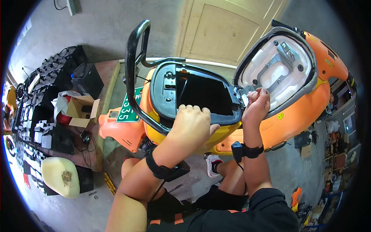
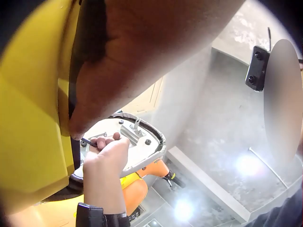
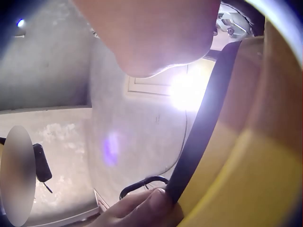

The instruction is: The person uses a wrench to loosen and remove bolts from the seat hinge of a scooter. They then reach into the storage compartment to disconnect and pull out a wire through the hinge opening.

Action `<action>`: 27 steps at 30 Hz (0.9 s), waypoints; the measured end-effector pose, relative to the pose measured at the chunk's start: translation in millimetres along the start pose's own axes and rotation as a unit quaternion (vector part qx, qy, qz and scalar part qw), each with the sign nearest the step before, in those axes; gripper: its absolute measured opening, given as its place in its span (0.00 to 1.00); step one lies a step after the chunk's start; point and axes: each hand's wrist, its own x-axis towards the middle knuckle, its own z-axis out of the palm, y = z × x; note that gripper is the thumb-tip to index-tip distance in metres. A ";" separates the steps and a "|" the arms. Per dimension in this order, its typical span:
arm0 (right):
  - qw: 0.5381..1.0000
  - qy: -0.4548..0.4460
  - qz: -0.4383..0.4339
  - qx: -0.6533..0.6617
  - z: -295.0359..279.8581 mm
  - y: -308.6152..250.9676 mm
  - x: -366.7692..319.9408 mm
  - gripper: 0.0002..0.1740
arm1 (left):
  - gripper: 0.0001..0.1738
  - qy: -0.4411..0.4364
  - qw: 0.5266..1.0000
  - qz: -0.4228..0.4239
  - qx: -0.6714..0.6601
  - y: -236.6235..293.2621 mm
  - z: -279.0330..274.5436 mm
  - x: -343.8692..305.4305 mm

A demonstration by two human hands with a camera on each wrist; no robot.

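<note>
An orange and yellow scooter has its seat [image 1: 247, 58] tipped up, showing the pale underside [image 1: 276, 71]. Below it lies the open black storage bin [image 1: 205, 91] with a grey rim [image 1: 160, 106]. My left hand [image 1: 191, 125] grips the near rim, fingers bent over the edge and thumb out to the side. Beside the seat hinge [image 1: 240, 94], my right hand [image 1: 256, 106] is curled. In the left wrist view, a thin dark rod [image 2: 88, 142] sticks out from the fingers of the right hand [image 2: 110, 155], pointing at the bin edge; I cannot tell its kind.
A black grab bar [image 1: 135, 69] rises at the scooter's rear, above a green plate [image 1: 130, 106]. To the left, several black batteries [image 1: 58, 73], an open carton [image 1: 83, 110] and a cream seat-like piece [image 1: 58, 174] stand about. A wooden door [image 1: 228, 33] is behind.
</note>
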 end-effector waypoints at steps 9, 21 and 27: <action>0.996 0.059 0.044 0.048 0.6 -1.2 6.0 0.12 | 0.29 -0.020 1.000 -0.005 0.004 1.9 -3.1 0.3; 0.998 0.018 0.052 -0.037 16.7 -3.0 -14.1 0.13 | 0.30 -0.030 0.999 -0.012 0.008 3.1 -4.0 1.4; 0.904 -0.293 -0.081 -0.301 35.9 -0.2 -20.5 0.15 | 0.29 -0.036 0.999 -0.008 0.005 2.8 -5.4 1.6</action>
